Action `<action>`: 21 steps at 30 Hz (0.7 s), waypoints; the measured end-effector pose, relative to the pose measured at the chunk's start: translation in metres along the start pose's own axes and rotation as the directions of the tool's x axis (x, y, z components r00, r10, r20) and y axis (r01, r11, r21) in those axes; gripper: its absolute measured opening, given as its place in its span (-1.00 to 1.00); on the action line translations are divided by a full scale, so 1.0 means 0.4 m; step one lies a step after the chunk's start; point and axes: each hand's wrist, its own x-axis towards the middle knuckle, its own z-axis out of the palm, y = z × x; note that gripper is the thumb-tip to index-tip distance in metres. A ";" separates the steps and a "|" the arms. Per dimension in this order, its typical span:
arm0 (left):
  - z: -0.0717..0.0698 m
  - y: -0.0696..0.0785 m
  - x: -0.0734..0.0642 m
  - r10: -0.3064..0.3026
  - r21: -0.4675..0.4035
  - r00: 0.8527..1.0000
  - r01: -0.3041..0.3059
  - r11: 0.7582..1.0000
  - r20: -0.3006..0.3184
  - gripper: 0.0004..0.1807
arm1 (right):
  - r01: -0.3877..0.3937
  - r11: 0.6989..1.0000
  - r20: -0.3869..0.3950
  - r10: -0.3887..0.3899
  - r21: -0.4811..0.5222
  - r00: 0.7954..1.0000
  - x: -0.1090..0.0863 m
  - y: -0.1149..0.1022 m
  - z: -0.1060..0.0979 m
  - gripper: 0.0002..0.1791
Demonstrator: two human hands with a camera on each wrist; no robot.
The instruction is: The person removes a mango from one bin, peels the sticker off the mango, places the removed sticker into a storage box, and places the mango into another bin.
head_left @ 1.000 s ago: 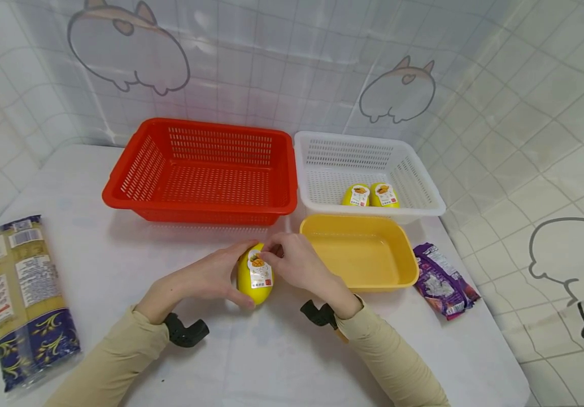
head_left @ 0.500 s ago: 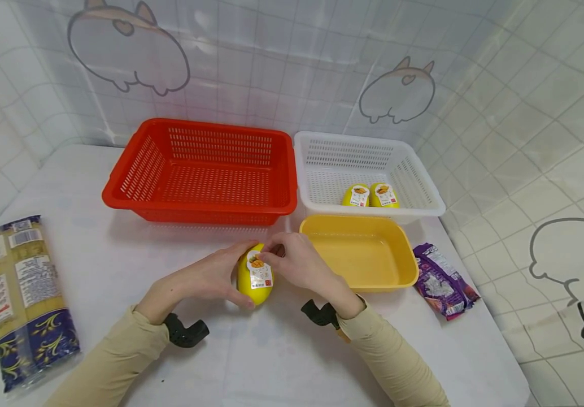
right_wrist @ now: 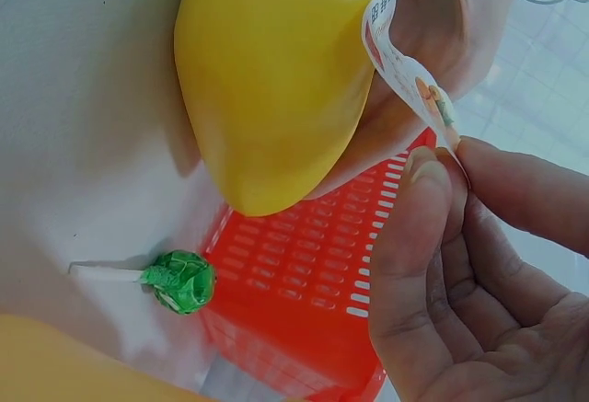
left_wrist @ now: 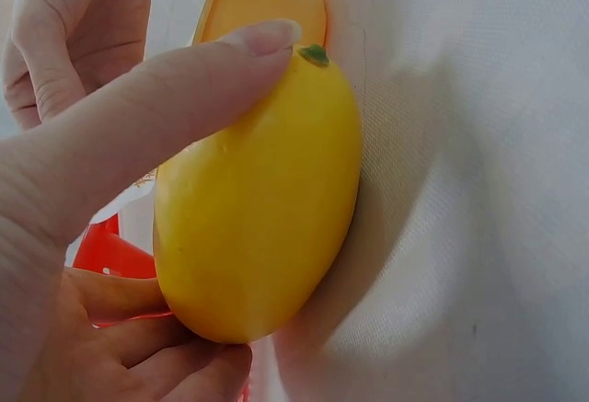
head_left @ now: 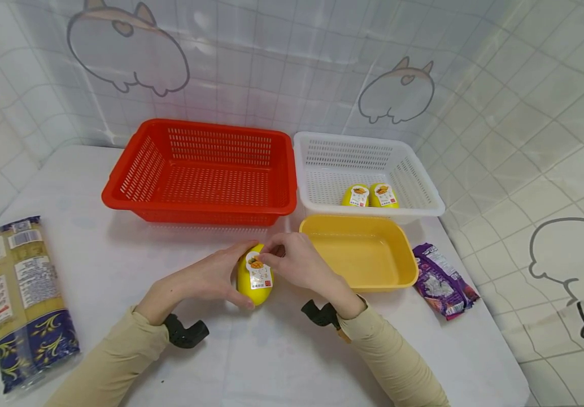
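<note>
A yellow mango [head_left: 256, 297] with a white printed label [head_left: 260, 276] rests on the table in front of the baskets. My left hand [head_left: 203, 277] holds it from the left, thumb near its green stem end [left_wrist: 315, 54] and fingers round the other end in the left wrist view. My right hand [head_left: 294, 263] pinches the top edge of the label between thumb and forefinger. In the right wrist view the label [right_wrist: 409, 75] curves away from the mango [right_wrist: 271, 80], its lower part still against the skin.
A red basket [head_left: 221, 208] stands behind, beside a white basket [head_left: 368, 211] holding two labelled mangoes [head_left: 358, 195]. Right of my hands sit a yellow tub [head_left: 360, 260] and a purple snack bag [head_left: 444, 282]. A noodle-like packet [head_left: 27, 299] lies left. The right wrist view shows a green-wrapped lollipop [right_wrist: 181, 282].
</note>
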 end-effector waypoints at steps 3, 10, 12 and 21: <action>0.000 0.000 0.000 0.000 0.005 1.000 0.000 1.000 0.001 0.24 | -0.003 1.000 0.000 0.003 0.005 1.000 -0.001 -0.001 0.000 -0.93; -0.001 0.001 -0.003 -0.004 -0.003 1.000 0.004 1.000 0.008 0.25 | -0.004 1.000 -0.006 0.004 0.004 1.000 -0.002 -0.001 0.002 -0.93; -0.001 0.001 -0.003 -0.003 -0.008 1.000 0.003 1.000 0.007 0.25 | -0.006 1.000 -0.009 0.006 0.001 1.000 -0.002 -0.001 0.002 -0.93; -0.002 0.007 -0.002 -0.011 -0.032 1.000 0.012 0.999 0.010 0.23 | -0.011 1.000 -0.020 0.011 -0.003 1.000 -0.003 -0.005 0.004 -0.93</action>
